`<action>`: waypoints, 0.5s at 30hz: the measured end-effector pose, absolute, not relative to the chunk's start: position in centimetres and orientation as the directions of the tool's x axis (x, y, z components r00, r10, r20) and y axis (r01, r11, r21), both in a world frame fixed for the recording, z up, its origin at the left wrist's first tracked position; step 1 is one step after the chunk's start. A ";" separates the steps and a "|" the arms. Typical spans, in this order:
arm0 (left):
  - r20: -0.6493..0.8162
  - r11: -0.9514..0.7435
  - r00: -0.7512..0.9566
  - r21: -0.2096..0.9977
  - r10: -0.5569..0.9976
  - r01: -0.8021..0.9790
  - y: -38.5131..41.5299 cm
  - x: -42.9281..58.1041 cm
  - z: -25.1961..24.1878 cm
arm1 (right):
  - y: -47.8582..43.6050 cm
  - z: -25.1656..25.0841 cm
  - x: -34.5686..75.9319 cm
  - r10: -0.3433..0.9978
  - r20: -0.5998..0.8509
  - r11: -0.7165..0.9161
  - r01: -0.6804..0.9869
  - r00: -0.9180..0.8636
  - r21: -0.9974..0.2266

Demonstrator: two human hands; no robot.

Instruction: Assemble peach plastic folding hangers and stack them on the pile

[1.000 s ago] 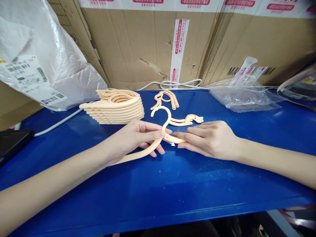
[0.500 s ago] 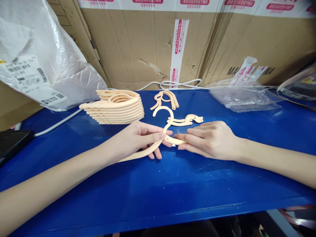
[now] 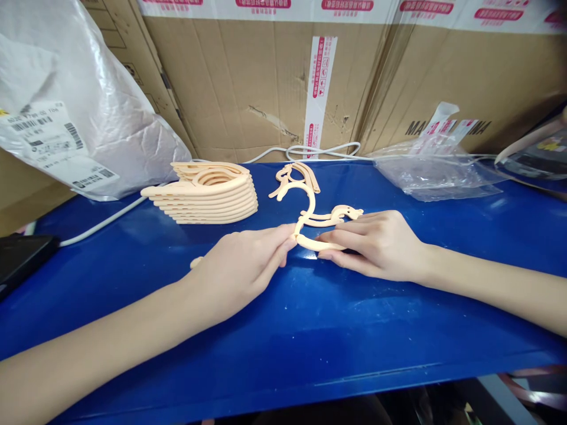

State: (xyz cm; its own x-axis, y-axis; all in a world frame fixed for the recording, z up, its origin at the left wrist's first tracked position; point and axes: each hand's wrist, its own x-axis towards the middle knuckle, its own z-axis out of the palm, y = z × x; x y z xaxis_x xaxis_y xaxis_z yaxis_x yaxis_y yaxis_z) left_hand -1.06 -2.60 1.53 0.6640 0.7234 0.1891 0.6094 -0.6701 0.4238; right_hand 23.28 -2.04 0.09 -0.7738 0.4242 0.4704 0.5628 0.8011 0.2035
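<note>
Both hands hold a cream folding clothes hanger above the blue table, its arms spread apart and its hook pointing up and away from me. My left hand is closed round the left arm near the joint, back of the hand up, and covers most of that arm; its tip shows beyond the wrist. My right hand pinches the right arm between thumb and fingers. Just behind lies a folded hanger, and farther back another folded hanger, partly covered by the held hook.
A neat stack of folded hangers stands on the blue table at the left. Behind are cardboard boxes, a white cable and a clear plastic bag. A white parcel bag and a black device sit left.
My left hand has rolled over, so its back now faces up and its fingers hide the left arm. The hanger's hook has tilted away slightly. My right hand has barely moved.
</note>
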 end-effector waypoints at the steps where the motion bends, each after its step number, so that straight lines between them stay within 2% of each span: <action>1: 0.229 -0.709 0.676 0.328 0.701 0.624 -2.8 -1.1 1.4 | -2.0 0.1 23.3 0.426 0.481 0.801 0.566 -0.767 0.193; 3: 0.269 -0.750 0.700 0.228 0.662 0.621 -2.9 -1.1 1.0 | -2.0 0.0 23.3 0.421 0.512 0.800 0.572 -0.749 0.179; 6: 0.326 -0.795 0.729 0.165 0.602 0.583 -2.8 -1.3 0.3 | -2.0 0.1 23.2 0.388 0.562 0.802 0.568 -0.731 0.186; 15: 0.433 -0.834 0.730 0.104 0.529 0.542 -2.7 -1.3 0.2 | -1.9 0.6 23.2 0.361 0.632 0.763 0.607 -0.686 0.223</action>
State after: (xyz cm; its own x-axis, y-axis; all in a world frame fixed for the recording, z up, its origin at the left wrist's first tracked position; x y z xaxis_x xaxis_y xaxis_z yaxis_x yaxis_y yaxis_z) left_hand -1.34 -2.66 0.22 0.7300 0.5289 0.4328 0.5423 -0.8337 0.1042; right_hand 23.23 -1.91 0.63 -0.6860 0.3607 0.6319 0.6066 0.7631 0.2229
